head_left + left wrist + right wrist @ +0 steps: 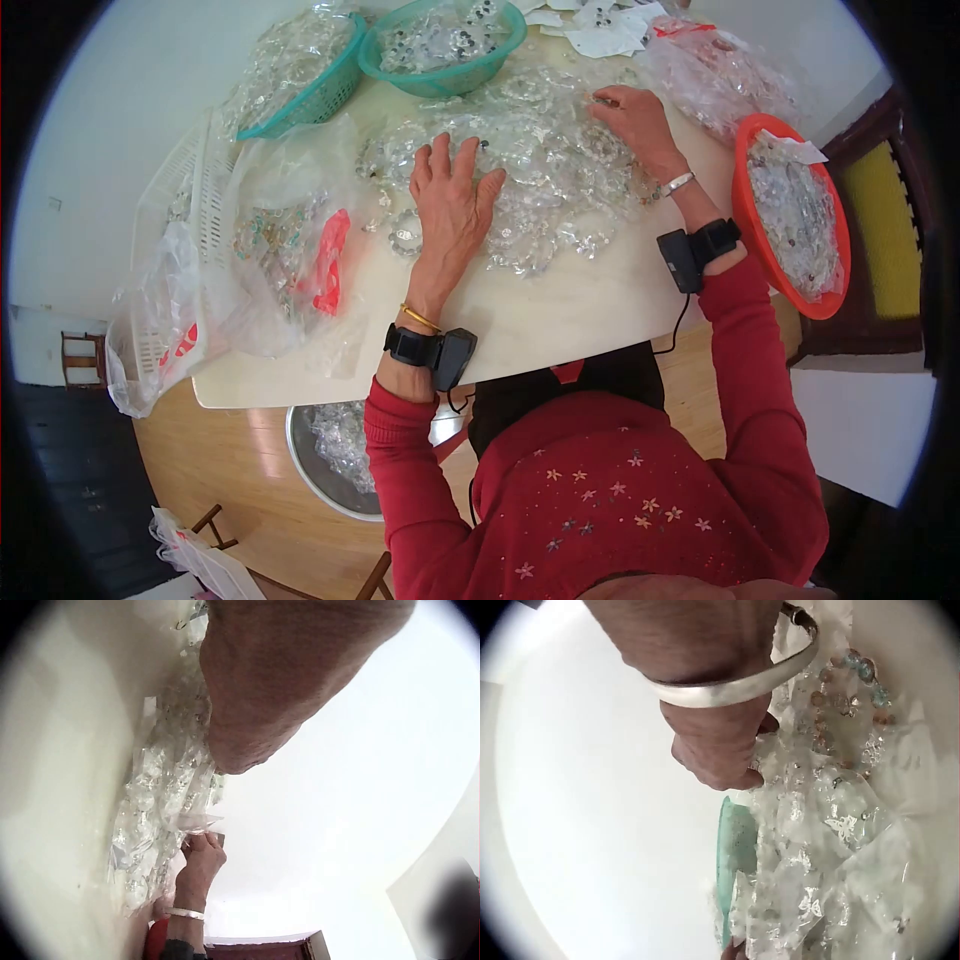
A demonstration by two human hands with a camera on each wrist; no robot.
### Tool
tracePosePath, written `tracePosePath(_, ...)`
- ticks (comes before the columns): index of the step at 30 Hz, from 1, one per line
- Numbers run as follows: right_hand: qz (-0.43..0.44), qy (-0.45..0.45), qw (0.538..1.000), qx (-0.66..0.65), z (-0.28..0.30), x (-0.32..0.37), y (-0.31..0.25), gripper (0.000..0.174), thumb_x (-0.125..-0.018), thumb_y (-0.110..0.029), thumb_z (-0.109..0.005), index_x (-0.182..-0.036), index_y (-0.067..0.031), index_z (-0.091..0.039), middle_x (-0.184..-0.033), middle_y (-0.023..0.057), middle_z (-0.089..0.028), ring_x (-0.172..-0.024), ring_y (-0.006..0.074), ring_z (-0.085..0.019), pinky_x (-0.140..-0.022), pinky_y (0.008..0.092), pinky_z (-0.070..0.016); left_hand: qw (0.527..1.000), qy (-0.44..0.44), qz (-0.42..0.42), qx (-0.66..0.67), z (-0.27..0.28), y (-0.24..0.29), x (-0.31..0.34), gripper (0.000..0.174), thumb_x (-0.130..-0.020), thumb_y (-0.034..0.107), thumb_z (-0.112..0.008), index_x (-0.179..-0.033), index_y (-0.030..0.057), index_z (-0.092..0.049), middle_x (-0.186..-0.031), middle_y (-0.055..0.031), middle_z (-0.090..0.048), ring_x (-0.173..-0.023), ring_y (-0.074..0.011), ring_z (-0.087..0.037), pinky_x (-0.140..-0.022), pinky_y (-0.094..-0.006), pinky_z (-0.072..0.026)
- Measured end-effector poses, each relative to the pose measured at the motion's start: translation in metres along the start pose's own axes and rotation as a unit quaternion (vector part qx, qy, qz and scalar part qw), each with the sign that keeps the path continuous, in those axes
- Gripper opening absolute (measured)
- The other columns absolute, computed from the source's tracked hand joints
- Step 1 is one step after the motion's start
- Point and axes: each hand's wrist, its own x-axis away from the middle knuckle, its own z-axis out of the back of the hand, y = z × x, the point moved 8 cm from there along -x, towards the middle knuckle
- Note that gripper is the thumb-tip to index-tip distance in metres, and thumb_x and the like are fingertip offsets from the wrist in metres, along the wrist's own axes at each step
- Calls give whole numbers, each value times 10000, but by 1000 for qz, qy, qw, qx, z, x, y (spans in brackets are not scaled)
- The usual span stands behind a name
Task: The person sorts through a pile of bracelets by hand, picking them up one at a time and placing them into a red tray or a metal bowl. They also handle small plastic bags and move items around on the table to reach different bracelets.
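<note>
A broad pile of small clear plastic bags (545, 195) holding beaded bracelets covers the middle of the table. Over its left side my left hand (450, 200) is spread, fingers apart and palm down. My right hand (640, 125) is at the pile's far right, thumb and fingertips together. In the left wrist view those right fingertips (201, 840) pinch a clear plastic bag (196, 823) that sticks up from the heap. Orange and blue beads (866, 671) and silver butterfly charms (844, 827) show through bags in the right wrist view.
Two green baskets (490, 70) of bags stand at the back. At the right edge is a red basin (843, 270); behind it lies a pink-tinted bag (715, 75). To the left are a white basket (210, 200) and a large clear bag (270, 310). A metal basin (300, 465) sits below.
</note>
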Motion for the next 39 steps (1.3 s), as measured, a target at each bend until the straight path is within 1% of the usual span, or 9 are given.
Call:
tracePosePath(5,-106,36,979,-171,11,2,19,242,-774,-188,-644,-931,-4,-651,-801,73,-663,-705,173,-636,-625,285,-498,1000,0,6,5,1,0,0,437,-815,304,-601,-1165,57,-513,-1254,-221,-394,-1141,-431,-348,-924,-523,-300)
tracePosePath(8,-213,22,858,-468,10,5,28,223,-833,-175,-607,-946,14,-640,-846,72,-655,-730,143,-631,-634,244,-512,1000,-12,13,12,2,1,0,448,-814,304,-605,-1170,50,-507,-1264,-223,-382,-1152,-433,-332,-935,-521,-288)
tracePosePath(13,-195,-16,787,-585,8,7,-7,200,-861,-162,-580,-915,23,-636,-847,76,-648,-732,130,-621,-630,248,-528,998,58,-15,4,13,3,-2,410,-808,250,-623,-1136,23,-532,-1185,-200,-471,-1083,-338,-438,-890,-447,-365)
tracePosePath(18,-168,-85,809,-557,-3,18,-66,224,-864,-173,-581,-948,27,-636,-848,71,-648,-739,130,-619,-636,255,-526,919,57,144,362,24,-2,-5,317,-804,177,-630,-1067,8,-579,-921,-117,-597,-826,-186,-560,-693,-292,-441)
tracePosePath(21,-137,-109,836,-521,-8,19,-78,235,-852,-188,-593,-930,26,-650,-829,75,-656,-730,135,-621,-632,254,-508,771,-72,262,576,-2,2,5,175,-805,106,-617,-947,4,-625,-671,-16,-571,-571,-72,-505,-508,-192,-367)
tracePosePath(24,-85,-107,880,-455,-13,10,-73,251,-829,-208,-613,-899,28,-664,-806,86,-668,-697,135,-619,-617,266,-493,768,-45,283,573,-2,-7,6,118,-812,92,-605,-887,3,-625,-636,0,-549,-531,-61,-478,-482,-186,-342)
tracePosePath(26,-116,37,971,-205,10,-6,-25,262,-846,-239,-609,-909,8,-668,-854,62,-673,-777,158,-632,-694,249,-470,767,-27,293,570,-1,-14,7,96,-816,86,-600,-857,2,-626,-618,8,-537,-511,-56,-464,-470,-183,-329)
tracePosePath(32,-77,103,991,21,-15,-45,92,566,-803,-518,-560,-1000,6,-641,-988,149,-652,-932,272,-614,-836,323,-452,761,-23,313,568,-11,-16,9,93,-817,92,-587,-798,5,-613,-636,6,-540,-519,-52,-455,-474,-194,-347)
tracePosePath(39,-79,-67,992,74,-48,-50,67,683,-788,-618,-486,-1029,4,-635,-948,173,-647,-921,293,-607,-843,338,-445,765,-64,342,542,-17,-13,11,101,-811,97,-579,-785,2,-602,-631,7,-530,-524,-54,-454,-478,-201,-357)
